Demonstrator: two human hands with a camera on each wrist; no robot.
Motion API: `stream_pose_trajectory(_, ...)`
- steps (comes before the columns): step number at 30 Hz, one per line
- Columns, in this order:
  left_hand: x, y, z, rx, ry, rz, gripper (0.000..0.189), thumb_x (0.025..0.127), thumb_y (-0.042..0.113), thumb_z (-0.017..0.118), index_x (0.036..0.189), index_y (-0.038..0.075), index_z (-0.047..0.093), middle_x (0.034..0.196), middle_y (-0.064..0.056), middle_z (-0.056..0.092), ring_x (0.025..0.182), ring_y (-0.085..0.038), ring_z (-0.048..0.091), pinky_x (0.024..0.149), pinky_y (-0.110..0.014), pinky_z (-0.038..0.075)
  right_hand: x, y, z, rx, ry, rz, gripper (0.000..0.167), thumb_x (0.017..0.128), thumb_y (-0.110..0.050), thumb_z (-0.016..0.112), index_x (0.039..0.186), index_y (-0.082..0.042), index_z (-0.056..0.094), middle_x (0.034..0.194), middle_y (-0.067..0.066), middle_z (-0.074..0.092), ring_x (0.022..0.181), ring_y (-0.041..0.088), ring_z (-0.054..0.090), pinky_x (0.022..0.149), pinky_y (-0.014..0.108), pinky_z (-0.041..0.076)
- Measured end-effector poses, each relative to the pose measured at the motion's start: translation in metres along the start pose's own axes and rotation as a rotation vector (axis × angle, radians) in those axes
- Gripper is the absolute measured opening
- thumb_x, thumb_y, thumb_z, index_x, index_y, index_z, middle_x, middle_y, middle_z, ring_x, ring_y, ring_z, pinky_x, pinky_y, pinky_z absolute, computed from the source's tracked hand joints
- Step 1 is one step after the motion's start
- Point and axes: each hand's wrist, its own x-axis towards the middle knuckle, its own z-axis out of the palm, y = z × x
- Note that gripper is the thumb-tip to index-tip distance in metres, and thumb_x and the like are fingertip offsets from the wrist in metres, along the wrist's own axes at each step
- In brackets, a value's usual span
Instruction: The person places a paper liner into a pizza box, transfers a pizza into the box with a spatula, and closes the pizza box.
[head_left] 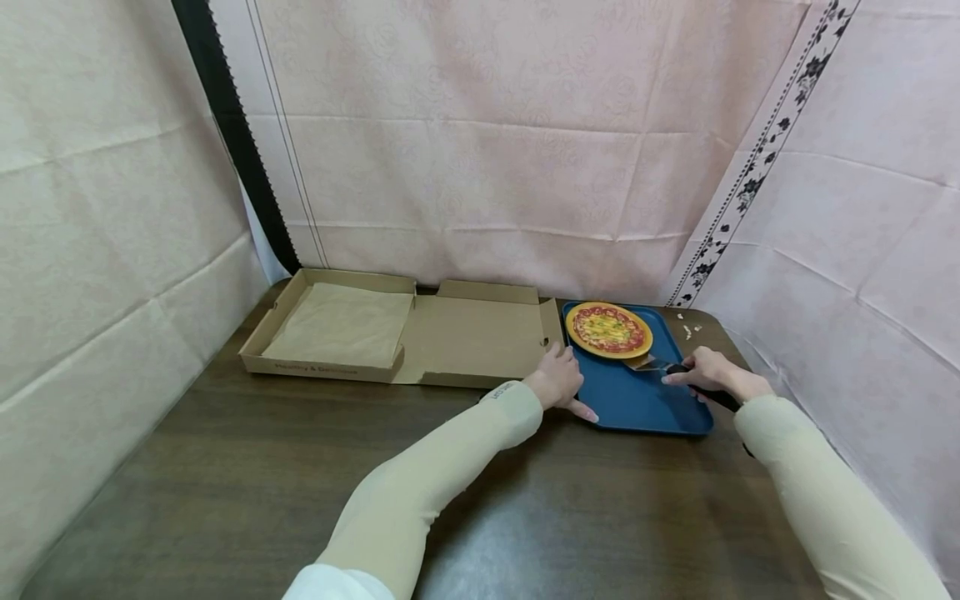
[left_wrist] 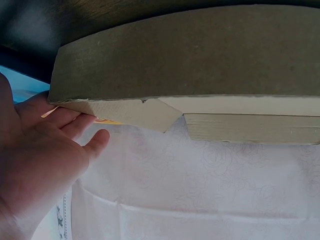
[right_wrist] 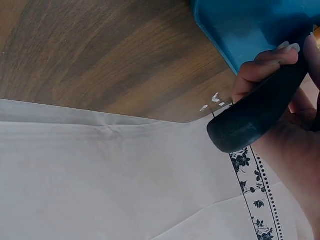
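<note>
Pale patterned cloth [head_left: 510,150] hangs behind and beside a dark wood-grain table [head_left: 300,483]. Along the table's far side lies an open cardboard pizza box [head_left: 476,329], its base at left and its lid folded out to the right. Just beside the lid sits a blue tray [head_left: 637,408]. A sheet of tan paper [head_left: 341,321] lines the box base. The round pizza [head_left: 609,330] rests at the tray's far end. At the tray's left edge, next to the lid, the left hand [head_left: 557,379] has its fingers extended and thumb spread. The right hand [head_left: 708,372] is curled around the handle of a black-handled spatula [head_left: 679,368], whose blade meets the pizza's near edge; whether it reaches underneath is hidden. Small white scraps [head_left: 687,331] lie beyond the tray's right side.
</note>
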Motion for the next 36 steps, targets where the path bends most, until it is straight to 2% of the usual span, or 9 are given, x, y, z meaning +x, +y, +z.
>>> stream_pose_trajectory(15, 0.000, 0.000, 0.000, -0.004, 0.009, 0.000, 0.098, 0.076, 0.089, 0.026, 0.144, 0.022, 0.046, 0.156, 0.001, 0.037, 0.149, -0.020, 0.022, 0.123, -0.044, 0.016, 0.006, -0.004, 0.000, 0.021, 0.003, 0.010, 0.037, 0.092, -0.033, 0.065, 0.089, 0.004, 0.062, 0.058, 0.000, 0.057, 0.049, 0.008, 0.054, 0.052, 0.024, 0.046)
stream_pose_trajectory(26, 0.001, 0.001, 0.001, -0.012, -0.002, 0.001, 0.098, 0.076, 0.090, 0.026, 0.144, 0.023, 0.047, 0.156, 0.001, 0.036, 0.150, -0.021, 0.022, 0.122, -0.044, 0.016, 0.013, -0.007, 0.001, -0.044, 0.012, -0.004, 0.038, 0.092, -0.035, 0.064, 0.070, -0.004, 0.060, 0.050, -0.003, 0.054, 0.045, 0.008, 0.052, 0.051, 0.024, 0.043)
stream_pose_trajectory(36, 0.002, -0.001, 0.000, -0.033, 0.000, 0.014, 0.098, 0.076, 0.089, 0.027, 0.144, 0.021, 0.047, 0.155, -0.001, 0.037, 0.150, -0.021, 0.022, 0.123, -0.044, 0.016, 0.015, -0.011, 0.000, -0.064, 0.016, -0.016, 0.038, 0.092, -0.035, 0.064, 0.066, -0.008, 0.060, 0.049, -0.004, 0.053, 0.046, 0.008, 0.051, 0.051, 0.024, 0.042)
